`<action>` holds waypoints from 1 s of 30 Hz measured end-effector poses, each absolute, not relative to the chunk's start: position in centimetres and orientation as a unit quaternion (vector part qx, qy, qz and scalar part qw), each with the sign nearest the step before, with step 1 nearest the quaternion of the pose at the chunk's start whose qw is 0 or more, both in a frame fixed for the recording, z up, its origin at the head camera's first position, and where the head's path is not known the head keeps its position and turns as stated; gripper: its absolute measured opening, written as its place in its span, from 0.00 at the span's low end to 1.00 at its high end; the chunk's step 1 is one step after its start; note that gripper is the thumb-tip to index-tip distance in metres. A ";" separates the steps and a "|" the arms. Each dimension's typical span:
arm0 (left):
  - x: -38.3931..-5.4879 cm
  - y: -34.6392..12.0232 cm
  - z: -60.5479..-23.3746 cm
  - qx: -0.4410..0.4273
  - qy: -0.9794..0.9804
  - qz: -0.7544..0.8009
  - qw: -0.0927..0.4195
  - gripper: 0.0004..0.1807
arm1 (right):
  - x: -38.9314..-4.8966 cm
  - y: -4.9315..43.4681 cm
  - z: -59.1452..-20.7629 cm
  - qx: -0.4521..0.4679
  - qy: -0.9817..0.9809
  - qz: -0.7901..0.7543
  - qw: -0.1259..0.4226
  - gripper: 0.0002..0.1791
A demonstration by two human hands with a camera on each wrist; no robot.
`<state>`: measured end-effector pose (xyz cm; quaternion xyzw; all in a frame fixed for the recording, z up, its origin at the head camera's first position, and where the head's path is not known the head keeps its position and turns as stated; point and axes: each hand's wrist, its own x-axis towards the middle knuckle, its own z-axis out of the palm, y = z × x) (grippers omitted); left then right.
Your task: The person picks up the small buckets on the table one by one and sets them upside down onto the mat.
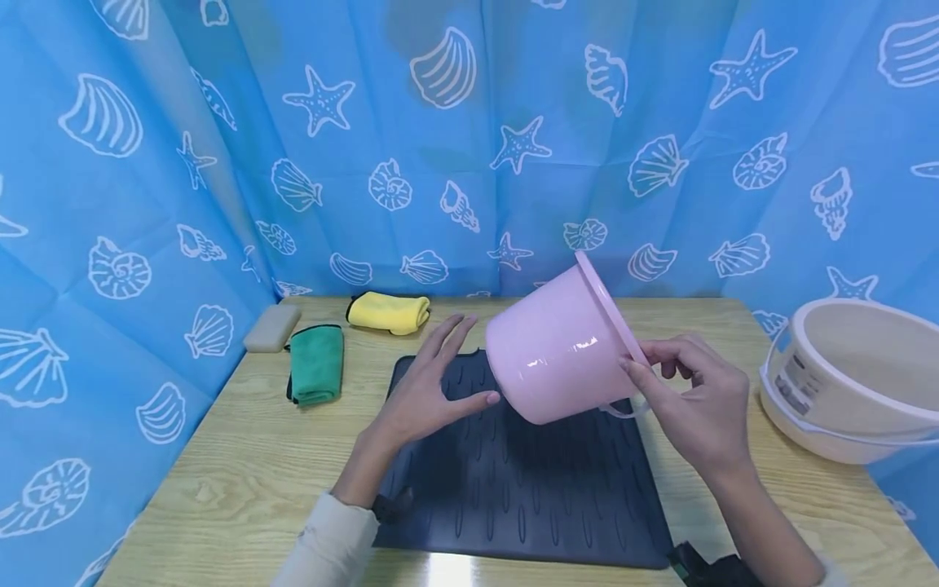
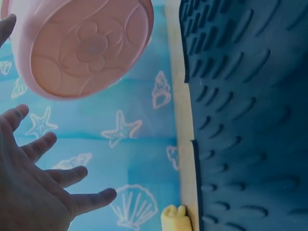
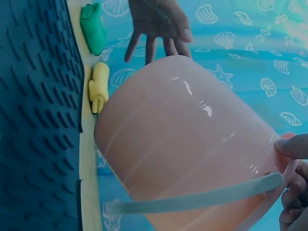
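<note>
A pink plastic bucket point(image 1: 557, 346) is tilted on its side above the dark mat, its mouth turned to the right and its base to the left. My right hand point(image 1: 693, 399) pinches its rim, thumb on the outer wall and fingers curled at the edge. The bucket's pale handle point(image 3: 192, 196) hangs loose below. Spread beside the base, my left hand point(image 1: 433, 391) holds nothing; its fingers are apart from the bucket. In the left wrist view the underside point(image 2: 91, 48) shows a moulded flower pattern.
A ribbed dark mat point(image 1: 513, 505) lies on the wooden table point(image 1: 242, 456). At the back left are a folded green cloth point(image 1: 317, 364), a rolled yellow cloth point(image 1: 387, 312) and a beige block point(image 1: 272, 328). A cream bucket point(image 1: 814, 391) stands at the right edge. A blue shell-patterned curtain point(image 1: 396, 130) hangs behind.
</note>
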<state>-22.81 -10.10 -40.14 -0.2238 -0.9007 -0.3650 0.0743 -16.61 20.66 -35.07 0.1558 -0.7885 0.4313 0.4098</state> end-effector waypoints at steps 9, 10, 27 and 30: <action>-22.9 -9.3 -40.0 -0.202 -0.888 -0.409 0.054 0.53 | -17.5 20.2 -36.2 0.149 -0.776 0.470 0.394 0.15; -22.9 -9.2 -40.0 -0.200 -0.887 -0.412 0.053 0.53 | -17.5 20.1 -36.3 0.145 -0.777 0.473 0.390 0.15; -23.2 -8.2 -41.1 -0.185 -0.820 -0.540 0.051 0.60 | -17.9 18.3 -37.4 0.135 -0.745 0.526 0.389 0.14; -23.5 -7.9 -41.5 -0.200 -0.770 -0.605 0.047 0.60 | -17.8 18.0 -37.6 0.122 -0.745 0.536 0.378 0.13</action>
